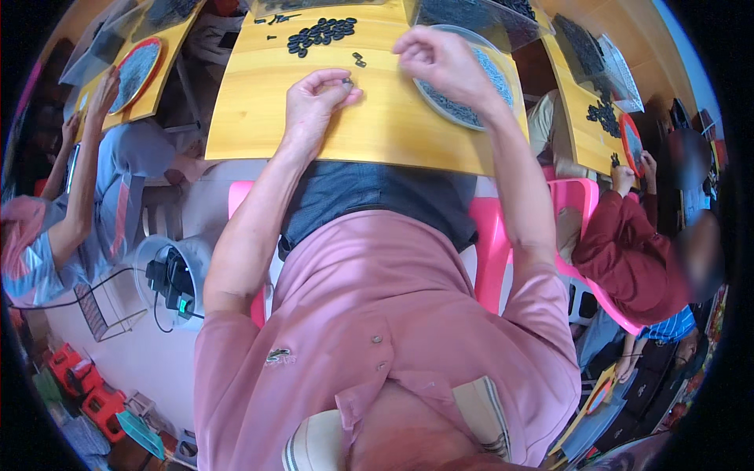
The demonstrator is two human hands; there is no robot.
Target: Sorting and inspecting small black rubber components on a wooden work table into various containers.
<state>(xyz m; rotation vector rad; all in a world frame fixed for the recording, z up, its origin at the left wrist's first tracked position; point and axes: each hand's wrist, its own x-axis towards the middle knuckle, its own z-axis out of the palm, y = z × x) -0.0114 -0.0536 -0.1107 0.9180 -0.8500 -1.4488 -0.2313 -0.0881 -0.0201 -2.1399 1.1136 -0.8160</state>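
My left hand [309, 108] is raised over the yellow table [259, 118], thumb and fingers pinching a small dark part [347, 82]. To the right, my right hand [446, 64] hangs at the left edge of a round tray [471, 124] that holds many small grey pieces. Its fingers are curled in, and I cannot make out whether something tiny is between them. Beyond my left hand lies a group of small black oval parts [322, 35]. A few loose dark parts [359, 60] rest between my two hands.
Small dark pins [275, 20] lie at the table's far left. A clear bin [487, 16] of dark parts stands behind the tray. On either side, other people sit at yellow tables with orange-rimmed trays [140, 74]. A bucket [177, 267] with black plugs stands on the floor at left.
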